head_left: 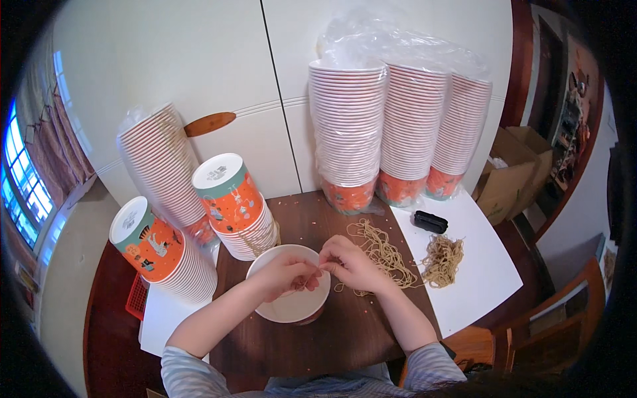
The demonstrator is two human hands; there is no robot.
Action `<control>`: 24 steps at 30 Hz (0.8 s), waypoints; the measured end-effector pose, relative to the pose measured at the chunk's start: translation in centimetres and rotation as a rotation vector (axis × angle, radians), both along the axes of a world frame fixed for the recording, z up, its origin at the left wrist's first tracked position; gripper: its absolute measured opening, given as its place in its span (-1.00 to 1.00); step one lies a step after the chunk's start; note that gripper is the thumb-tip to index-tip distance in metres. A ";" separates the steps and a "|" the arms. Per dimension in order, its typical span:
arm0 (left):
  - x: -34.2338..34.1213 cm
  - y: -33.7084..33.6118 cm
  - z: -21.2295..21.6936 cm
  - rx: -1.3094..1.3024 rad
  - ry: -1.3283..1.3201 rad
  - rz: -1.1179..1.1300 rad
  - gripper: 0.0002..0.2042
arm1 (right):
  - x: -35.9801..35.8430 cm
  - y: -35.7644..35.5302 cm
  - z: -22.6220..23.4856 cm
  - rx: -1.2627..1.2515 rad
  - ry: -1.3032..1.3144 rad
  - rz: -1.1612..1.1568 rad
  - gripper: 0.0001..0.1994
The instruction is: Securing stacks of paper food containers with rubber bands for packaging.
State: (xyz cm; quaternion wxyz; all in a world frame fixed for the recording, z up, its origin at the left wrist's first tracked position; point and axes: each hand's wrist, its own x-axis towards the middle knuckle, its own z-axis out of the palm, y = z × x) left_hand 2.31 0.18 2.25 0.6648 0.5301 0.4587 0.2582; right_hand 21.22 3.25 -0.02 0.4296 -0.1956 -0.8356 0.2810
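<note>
My left hand (290, 273) and my right hand (350, 264) meet above an open white paper bucket (292, 310) that stands upright on the brown table. The fingertips of both hands are pinched close together. Whatever is between them is too small to make out. Just right of my right hand lies a loose tangle of tan string (386, 257). Beyond the bucket, an upside-down stack of orange and green paper buckets (229, 196) stands with some tan strands hanging on its right side.
Another upside-down bucket stack (156, 245) leans at the left, before a plastic-wrapped stack (159, 162). Tall wrapped stacks (348, 126) line the back right. A string bundle (442, 263) and a black object (430, 222) lie on a white board (474, 285). Cardboard boxes (507, 176) stand farther right.
</note>
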 end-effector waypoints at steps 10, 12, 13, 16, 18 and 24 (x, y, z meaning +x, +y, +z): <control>-0.6 -1.1 -0.4 -0.326 -0.160 0.147 -0.85 | -0.6 -1.3 0.9 0.205 -0.077 -0.048 -0.89; -0.7 -1.2 -0.4 -0.306 -0.138 0.129 -0.86 | -0.9 -1.4 0.5 0.325 -0.104 -0.108 -0.87; -0.8 -1.2 -0.5 -0.286 -0.115 0.111 -0.86 | -0.9 -1.4 0.5 0.325 -0.104 -0.107 -0.87; -1.1 -1.2 -0.6 -0.314 -0.123 0.144 -0.91 | -1.1 -1.6 0.4 0.462 -0.164 -0.160 -0.86; -1.3 -1.3 -0.7 -0.316 -0.128 0.153 -0.91 | -1.2 -1.8 0.6 0.558 -0.199 -0.155 -0.88; -1.6 -1.7 -0.7 -0.295 -0.125 0.144 -0.93 | -1.5 -2.6 0.4 0.664 -0.232 -0.192 -0.93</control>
